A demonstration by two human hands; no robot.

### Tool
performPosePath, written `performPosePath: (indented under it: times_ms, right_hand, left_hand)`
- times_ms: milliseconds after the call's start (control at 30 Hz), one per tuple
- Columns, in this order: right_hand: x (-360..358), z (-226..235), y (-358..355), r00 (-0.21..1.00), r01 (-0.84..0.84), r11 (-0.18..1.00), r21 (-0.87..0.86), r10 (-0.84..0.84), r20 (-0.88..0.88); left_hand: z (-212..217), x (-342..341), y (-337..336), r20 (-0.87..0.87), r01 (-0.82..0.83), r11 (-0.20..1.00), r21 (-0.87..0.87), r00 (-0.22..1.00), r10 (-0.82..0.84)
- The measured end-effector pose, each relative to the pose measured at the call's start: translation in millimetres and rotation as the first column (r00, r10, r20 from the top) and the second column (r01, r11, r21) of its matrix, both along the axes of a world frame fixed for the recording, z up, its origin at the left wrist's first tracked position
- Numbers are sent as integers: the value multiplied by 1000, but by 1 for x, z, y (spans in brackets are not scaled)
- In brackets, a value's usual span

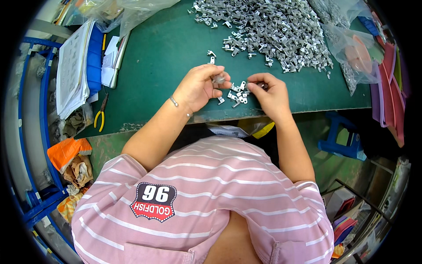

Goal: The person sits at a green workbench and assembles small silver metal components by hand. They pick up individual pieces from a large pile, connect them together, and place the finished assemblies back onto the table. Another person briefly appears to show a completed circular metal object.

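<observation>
Pink striped shirt (206, 198) fills 6 o'clock, both forearms running up to the green table (167, 57). Left hand (200, 88) curled, thumb and fingertips pinched on a small metal clip (218, 79). Right hand (270, 94) knuckles-up, fingers closed on another piece (mostly hidden). Loose clips (236, 93) between the hands; big clip pile (272, 31) at 12–1 o'clock. Yellow pliers (101, 115) at 9 o'clock.

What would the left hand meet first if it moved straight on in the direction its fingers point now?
Probably the small cluster of grey metal brackets on the green table, just ahead of the left hand; beyond it is the right hand. Depth is unclear.
</observation>
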State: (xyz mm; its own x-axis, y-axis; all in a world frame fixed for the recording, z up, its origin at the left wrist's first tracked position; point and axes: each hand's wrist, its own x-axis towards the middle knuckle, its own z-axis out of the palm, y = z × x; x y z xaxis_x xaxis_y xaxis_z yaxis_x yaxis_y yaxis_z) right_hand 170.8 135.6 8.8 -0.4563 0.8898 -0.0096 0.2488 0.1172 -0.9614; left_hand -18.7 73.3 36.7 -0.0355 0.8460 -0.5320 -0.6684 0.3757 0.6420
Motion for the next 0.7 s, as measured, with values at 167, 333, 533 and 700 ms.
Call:
performPosePath:
  times_ms: [167, 333, 533, 700]
  right_hand:
    - [15, 10, 12, 782, -175, 795, -580, -246, -573]
    - [0, 11, 7, 975, -216, 973, 82, 211, 72]
    - [-13, 18, 2, 894, -289, 927, 240, 172, 413]
    - [-9, 10, 5, 968, -175, 977, 122, 148, 204]
  left_hand:
    - [-12, -8, 0, -665, 274, 953, 127, 736, -124]
    - [-15, 7, 2, -991, 576, 812, 92, 134, 17]
    - [-31, 10, 6, -980, 576, 796, 184, 51, 190]
    - [-22, 8, 0, -812, 262, 950, 169, 584, -17]
